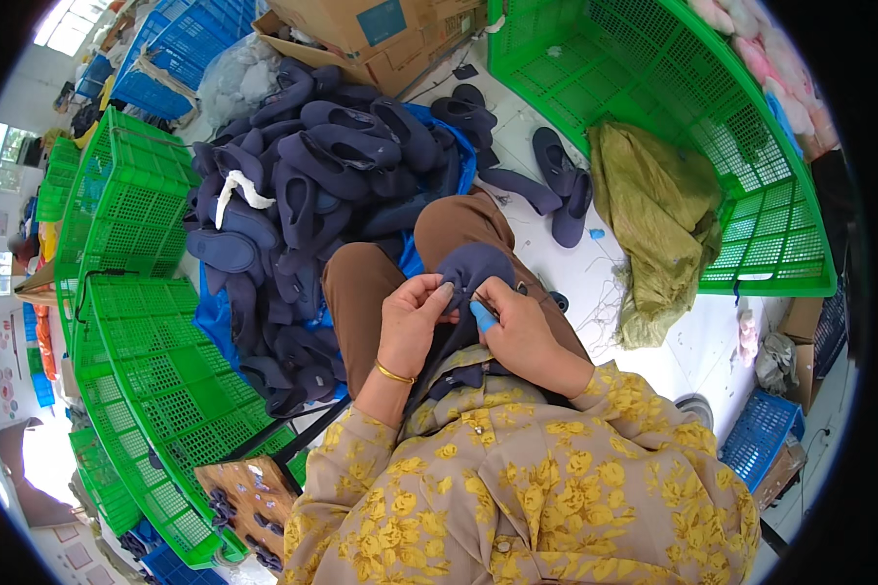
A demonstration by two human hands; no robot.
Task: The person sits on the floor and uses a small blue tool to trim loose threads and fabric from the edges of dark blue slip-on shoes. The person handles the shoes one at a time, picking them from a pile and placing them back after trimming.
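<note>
Over my lap rests a dark navy cloth shoe (476, 263), its rounded end pointing away from me. My left hand (409, 318) pinches the shoe's near edge between thumb and fingers. Close beside it, my right hand (520, 327) is closed at the same edge, its thumb wrapped in something blue. Something thin and dark shows by the right fingers, too small to make out. The fingers hide part of the shoe. A dark strap or strip hangs below the hands.
A big heap of navy shoes (312, 166) lies on a blue sheet (215, 327) ahead-left. Several shoes (556, 175) lie on the floor. Green crates (156, 380) line the left; another green crate (644, 68) stands right, beside an olive sack (648, 214). A wooden board (249, 487) is near my left.
</note>
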